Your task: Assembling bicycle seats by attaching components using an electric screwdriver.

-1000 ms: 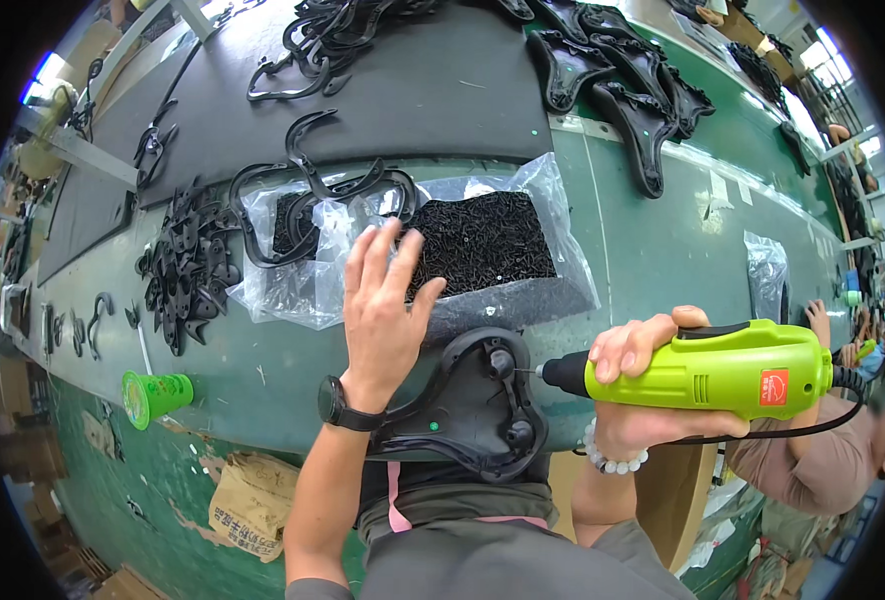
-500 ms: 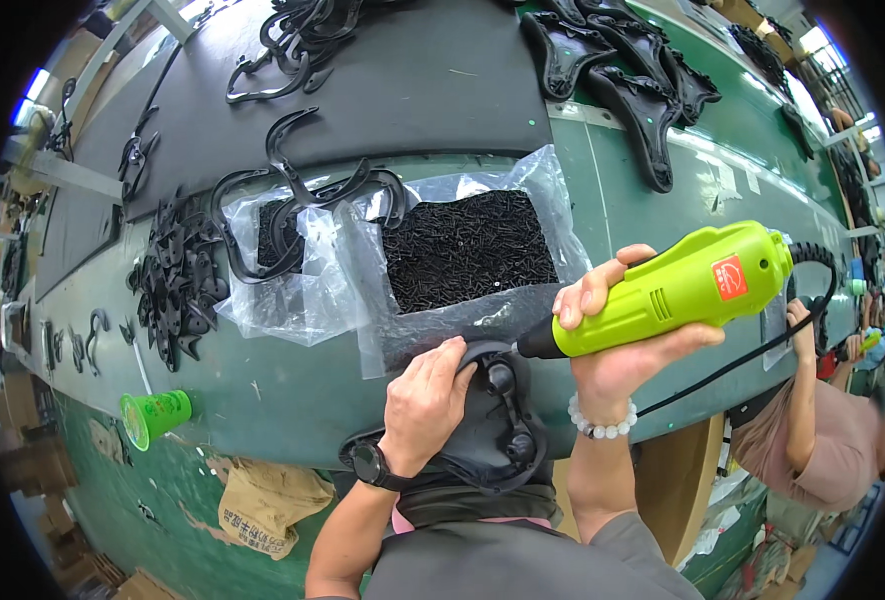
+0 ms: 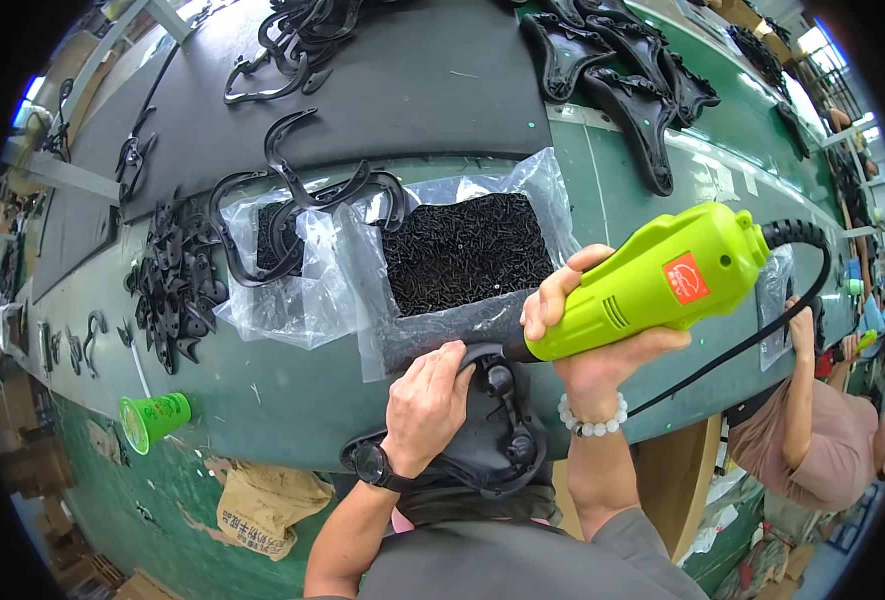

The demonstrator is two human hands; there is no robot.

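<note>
A black bicycle saddle (image 3: 483, 425) lies underside up at the table's near edge, against my body. My left hand (image 3: 426, 408), with a dark watch on the wrist, is closed on its far left edge, the fingers pressing a curved black strip there. My right hand (image 3: 603, 368) is wrapped round a lime-green electric screwdriver (image 3: 653, 285). Its black nose points left and meets the saddle's far edge, close to my left fingertips; the bit tip is hidden. A dark cord (image 3: 753, 350) runs from the tool's back end and loops down.
Beyond the saddle is an open plastic bag of black screws (image 3: 468, 250). Curved black strips (image 3: 283, 220) and small black parts (image 3: 175, 285) lie to its left. More saddles (image 3: 638, 110) sit far right. A green cup (image 3: 158, 418) lies tipped at left; a co-worker (image 3: 823, 430) is at right.
My right hand has moved the screwdriver left and slightly down, bringing its nose up against the saddle's edge. My left hand has stayed in place.
</note>
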